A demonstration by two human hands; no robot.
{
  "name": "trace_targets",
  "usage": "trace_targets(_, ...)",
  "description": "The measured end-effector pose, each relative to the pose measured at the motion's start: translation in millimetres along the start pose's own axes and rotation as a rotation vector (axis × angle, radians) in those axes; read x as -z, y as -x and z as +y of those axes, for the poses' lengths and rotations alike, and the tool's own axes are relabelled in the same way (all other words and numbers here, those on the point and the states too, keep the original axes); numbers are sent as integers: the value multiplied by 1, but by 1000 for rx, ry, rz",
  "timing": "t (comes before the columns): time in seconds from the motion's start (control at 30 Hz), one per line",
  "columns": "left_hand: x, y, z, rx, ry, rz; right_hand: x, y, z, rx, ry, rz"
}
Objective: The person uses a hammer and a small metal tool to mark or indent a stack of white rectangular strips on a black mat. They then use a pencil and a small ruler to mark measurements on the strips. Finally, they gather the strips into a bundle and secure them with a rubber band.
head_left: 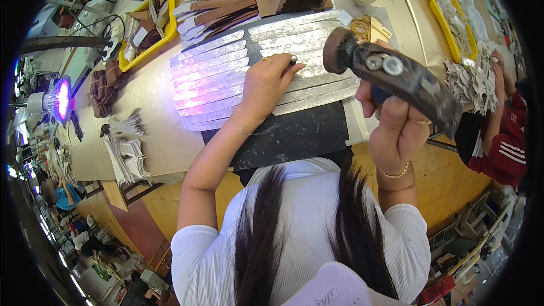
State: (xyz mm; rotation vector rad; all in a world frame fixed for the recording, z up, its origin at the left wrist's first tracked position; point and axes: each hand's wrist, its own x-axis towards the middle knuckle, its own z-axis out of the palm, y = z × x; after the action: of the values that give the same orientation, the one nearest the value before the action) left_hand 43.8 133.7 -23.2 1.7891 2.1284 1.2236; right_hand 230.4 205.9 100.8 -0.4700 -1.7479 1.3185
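Table | mottled silvery strips | hands: left pinching rod, right gripping scuffed hammer

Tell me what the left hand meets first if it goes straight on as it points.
Probably the silvery strips just beyond the small dark tool the left hand holds. The hammer also lies that way in the picture, but looks raised nearer the camera; depth is unclear.

rough metal hammer, glossy strips, scuffed matt mat
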Motion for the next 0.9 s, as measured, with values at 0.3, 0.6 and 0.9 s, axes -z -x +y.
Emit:
trace_targets(0.3,-2,1,-7,178,64,-41,5,-2,20,6,552,-191)
trace_targets(0.6,5,-9,-9,491,428,32,11,2,23,-35,377,-111)
trace_targets(0.9,14,-20,-9,447,265,-36,12,1,25,-53,366,-121)
